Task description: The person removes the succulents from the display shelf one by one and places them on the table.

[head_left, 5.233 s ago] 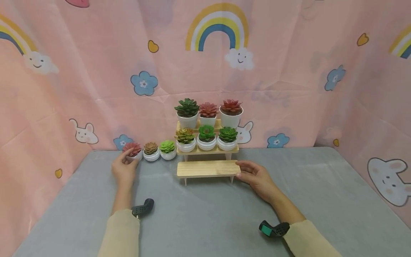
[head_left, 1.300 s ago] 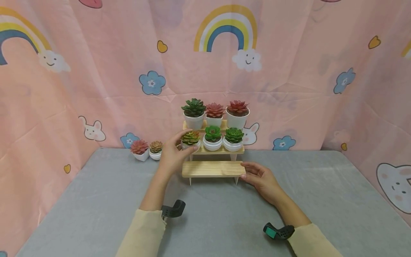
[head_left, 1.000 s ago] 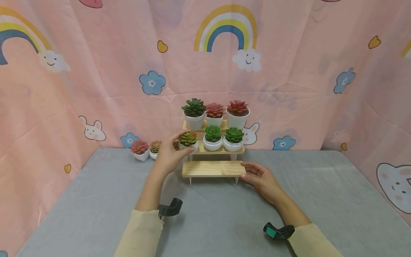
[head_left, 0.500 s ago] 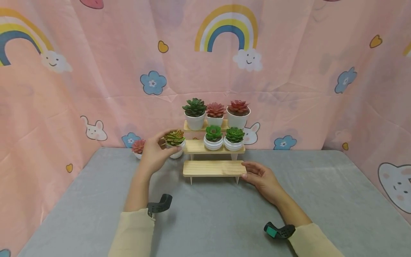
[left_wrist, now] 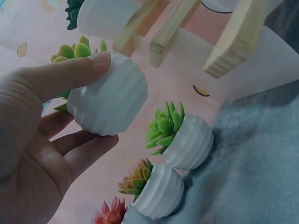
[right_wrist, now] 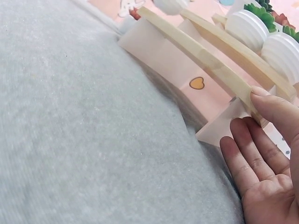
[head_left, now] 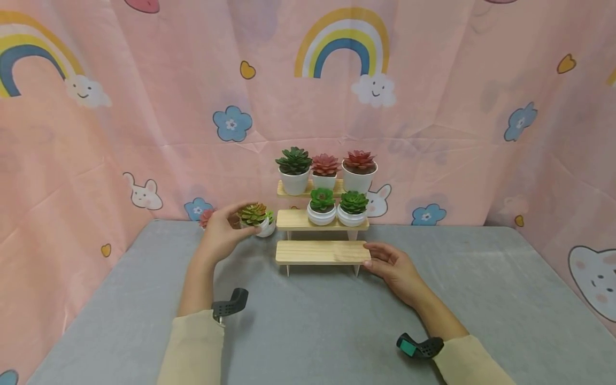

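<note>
My left hand (head_left: 218,235) grips a yellow-green potted succulent (head_left: 252,214) to the left of the tiered wooden stand (head_left: 317,252). In the left wrist view its white ribbed pot (left_wrist: 112,98) is tipped base toward the camera, thumb on one side and fingers beneath. My right hand (head_left: 392,270) pinches the right end of the stand's lowest shelf, thumb on top and fingers under it in the right wrist view. On the middle shelf two green succulents (head_left: 322,202) stand at the centre and right; its left end is bare.
The top shelf carries a dark green succulent (head_left: 294,163), a pink one (head_left: 325,167) and a red one (head_left: 359,163). On the grey table, a lime succulent (left_wrist: 168,128), a brownish one (left_wrist: 156,191) and a red-pink one (left_wrist: 110,212) stand in a row, partly hidden in the head view.
My left hand, earlier at the red-pink succulent on the table, then took the yellow-green one from the middle shelf's left end and carried it left and down. My right hand stays on the shelf.
</note>
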A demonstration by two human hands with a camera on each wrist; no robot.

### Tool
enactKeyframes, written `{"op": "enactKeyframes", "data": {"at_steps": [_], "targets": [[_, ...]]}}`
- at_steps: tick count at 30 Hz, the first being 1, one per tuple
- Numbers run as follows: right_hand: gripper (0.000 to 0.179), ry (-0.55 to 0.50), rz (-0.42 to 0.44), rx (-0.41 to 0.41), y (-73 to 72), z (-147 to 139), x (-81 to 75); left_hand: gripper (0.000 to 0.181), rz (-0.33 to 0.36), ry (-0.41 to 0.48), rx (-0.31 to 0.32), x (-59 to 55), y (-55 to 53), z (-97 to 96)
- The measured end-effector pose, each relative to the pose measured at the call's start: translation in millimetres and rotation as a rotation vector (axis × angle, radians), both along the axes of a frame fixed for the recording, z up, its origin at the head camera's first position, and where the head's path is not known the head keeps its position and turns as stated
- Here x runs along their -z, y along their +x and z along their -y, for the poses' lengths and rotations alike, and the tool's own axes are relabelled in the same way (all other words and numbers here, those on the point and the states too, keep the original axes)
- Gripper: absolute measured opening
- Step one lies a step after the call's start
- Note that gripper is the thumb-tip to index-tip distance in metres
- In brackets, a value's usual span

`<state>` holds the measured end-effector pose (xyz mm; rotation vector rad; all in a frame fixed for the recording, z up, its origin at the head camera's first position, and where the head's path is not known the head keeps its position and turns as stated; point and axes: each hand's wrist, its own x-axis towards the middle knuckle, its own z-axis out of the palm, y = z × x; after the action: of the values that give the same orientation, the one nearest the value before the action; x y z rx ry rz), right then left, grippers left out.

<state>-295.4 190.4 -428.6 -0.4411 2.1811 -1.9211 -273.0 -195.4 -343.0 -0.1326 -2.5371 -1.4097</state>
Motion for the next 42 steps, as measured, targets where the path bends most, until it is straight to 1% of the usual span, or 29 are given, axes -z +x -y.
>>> {"op": "enactKeyframes", "data": {"at_steps": [3, 6, 9, 15, 18, 23, 30, 34, 37, 42], "targets": [[0.056, 0.002, 0.0, 0.0, 0.5, -0.5, -0.1, 0.057, 0.032, 0.009, 0.04, 6.9, -3.1, 2.5], [0.056, 0.005, 0.001, 0.002, 0.5, -0.8, 0.1, 0.058, 0.069, 0.049, 0.095, 16.0, -7.4, 4.1], [0.056, 0.009, 0.002, 0.002, 0.4, -0.7, 0.2, 0.059, 0.099, 0.072, 0.124, 25.4, -11.4, 4.9], [0.056, 0.008, -0.001, -0.004, 0.5, -0.1, -0.6, 0.059, 0.141, 0.06, 0.123, 38.0, -13.9, 6.9], [0.055, 0.006, -0.004, -0.004, 0.5, 0.1, -0.8, 0.058, 0.139, 0.067, 0.135, 43.1, -15.4, 8.7], [0.055, 0.017, -0.003, 0.0, 0.5, 0.0, -0.7, 0.059, 0.133, 0.08, 0.148, 47.8, -16.5, 9.2], [0.055, 0.008, -0.004, 0.0, 0.4, -0.1, -0.3, 0.06, 0.183, 0.085, 0.164, 50.0, -15.4, 8.2], [0.056, 0.001, -0.002, 0.0, 0.3, -0.6, 0.1, 0.058, 0.183, 0.072, 0.174, 50.8, -15.4, 7.8], [0.056, 0.001, 0.0, 0.0, 0.3, -0.7, 0.1, 0.058, 0.184, 0.045, 0.176, 52.6, -15.4, 8.0], [0.056, 0.01, -0.001, -0.001, 0.2, -0.5, -0.1, 0.059, 0.197, 0.054, 0.173, 58.4, -16.9, 8.3]]}}
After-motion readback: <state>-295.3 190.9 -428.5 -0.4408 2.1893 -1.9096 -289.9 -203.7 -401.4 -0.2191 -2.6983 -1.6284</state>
